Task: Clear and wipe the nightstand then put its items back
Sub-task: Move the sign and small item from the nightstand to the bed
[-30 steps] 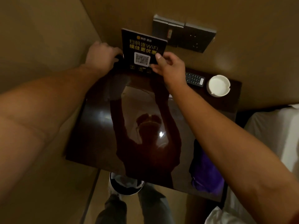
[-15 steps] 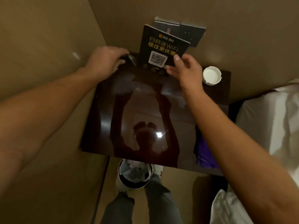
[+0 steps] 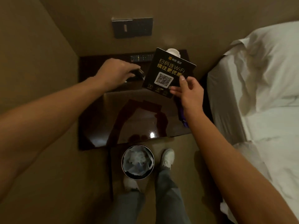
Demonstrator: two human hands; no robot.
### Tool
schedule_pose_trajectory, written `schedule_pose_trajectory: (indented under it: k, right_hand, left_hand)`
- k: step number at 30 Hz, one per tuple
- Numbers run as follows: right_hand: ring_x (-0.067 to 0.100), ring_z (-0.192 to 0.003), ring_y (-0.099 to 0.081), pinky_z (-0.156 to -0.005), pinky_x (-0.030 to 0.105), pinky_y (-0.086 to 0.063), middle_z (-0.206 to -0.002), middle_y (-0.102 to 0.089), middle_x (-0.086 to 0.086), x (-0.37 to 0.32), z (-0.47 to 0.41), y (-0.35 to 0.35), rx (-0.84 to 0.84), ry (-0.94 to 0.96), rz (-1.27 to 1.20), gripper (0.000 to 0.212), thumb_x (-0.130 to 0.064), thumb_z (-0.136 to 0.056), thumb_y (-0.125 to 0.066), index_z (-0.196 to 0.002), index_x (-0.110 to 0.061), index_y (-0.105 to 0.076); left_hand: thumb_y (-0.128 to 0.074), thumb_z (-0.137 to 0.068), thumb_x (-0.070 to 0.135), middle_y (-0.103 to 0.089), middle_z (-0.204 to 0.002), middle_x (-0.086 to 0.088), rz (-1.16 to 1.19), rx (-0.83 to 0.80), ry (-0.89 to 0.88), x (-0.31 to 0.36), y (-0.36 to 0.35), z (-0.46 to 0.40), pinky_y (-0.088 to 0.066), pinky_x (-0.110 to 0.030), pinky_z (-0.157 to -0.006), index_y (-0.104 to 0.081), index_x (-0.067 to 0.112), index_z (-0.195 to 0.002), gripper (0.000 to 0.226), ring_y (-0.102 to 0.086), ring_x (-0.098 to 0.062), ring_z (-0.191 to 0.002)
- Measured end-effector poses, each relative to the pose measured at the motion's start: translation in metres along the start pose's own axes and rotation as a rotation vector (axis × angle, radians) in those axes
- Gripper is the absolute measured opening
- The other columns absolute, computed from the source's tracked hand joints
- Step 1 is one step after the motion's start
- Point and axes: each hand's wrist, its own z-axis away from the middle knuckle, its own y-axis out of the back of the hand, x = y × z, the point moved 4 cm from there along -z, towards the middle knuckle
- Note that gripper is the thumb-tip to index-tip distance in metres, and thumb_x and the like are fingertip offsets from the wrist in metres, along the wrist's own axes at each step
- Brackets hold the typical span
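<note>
Right hand [image 3: 187,92] pinches WiFi sign [image 3: 168,73] by lower corner, lifted over tabletop [image 3: 129,117] rear. Left hand [image 3: 116,72] clenched round small dark object [image 3: 137,73]. Remote [image 3: 140,57], ashtray [image 3: 173,52] along back edge; purple cloth [image 3: 182,110] near bedside edge.

The person is wearing grey-blue trousers [image 3: 168,196] and white shoes [image 3: 167,158]; both forearms are showing bare, with no sleeves reaching into view.
</note>
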Motion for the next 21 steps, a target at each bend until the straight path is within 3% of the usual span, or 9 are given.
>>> schedule_pose_trajectory:
  k: [6,12,17,21]
  right_hand:
    - [0.024,-0.08,-0.077,-0.075,0.036,-0.065,-0.094,-0.077,0.005,0.012,0.039,0.086,0.163,0.035,-0.029,0.009,-0.026,-0.102,-0.063,-0.098,-0.018,-0.064]
    - [0.024,-0.08,-0.076,-0.075,0.033,-0.065,-0.095,-0.078,0.01,0.02,0.072,0.173,0.266,0.02,-0.052,0.008,-0.026,-0.103,-0.063,-0.099,-0.019,-0.065]
    - [0.022,-0.079,-0.076,-0.076,0.035,-0.066,-0.092,-0.077,0.005,0.025,0.098,0.255,0.387,0.005,-0.05,0.013,-0.024,-0.104,-0.06,-0.105,-0.011,-0.064]
    - [0.024,-0.079,-0.075,-0.074,0.033,-0.065,-0.098,-0.076,0.014,0.037,0.123,0.323,0.48,-0.039,-0.09,0.02,-0.024,-0.103,-0.062,-0.109,-0.005,-0.065]
  left_hand:
    - [-0.07,-0.09,0.015,-0.076,-0.107,-0.007,0.0,-0.027,-0.252,0.084,-0.016,-0.01,-0.053,-0.038,-0.074,-0.067,0.018,-0.127,0.037,-0.072,-0.029,-0.094]
    - [-0.069,-0.091,0.017,-0.076,-0.107,-0.007,0.058,-0.015,-0.329,0.171,-0.035,-0.029,-0.056,-0.042,-0.075,-0.067,0.02,-0.127,0.037,-0.072,-0.03,-0.095]
    - [-0.071,-0.09,0.018,-0.076,-0.103,-0.011,0.056,-0.013,-0.383,0.242,-0.055,-0.046,-0.054,-0.04,-0.071,-0.068,0.019,-0.125,0.036,-0.072,-0.034,-0.09]
    - [-0.067,-0.093,0.02,-0.075,-0.108,-0.011,0.026,-0.094,-0.436,0.307,-0.075,-0.052,-0.055,-0.044,-0.074,-0.066,0.019,-0.129,0.036,-0.071,-0.033,-0.095]
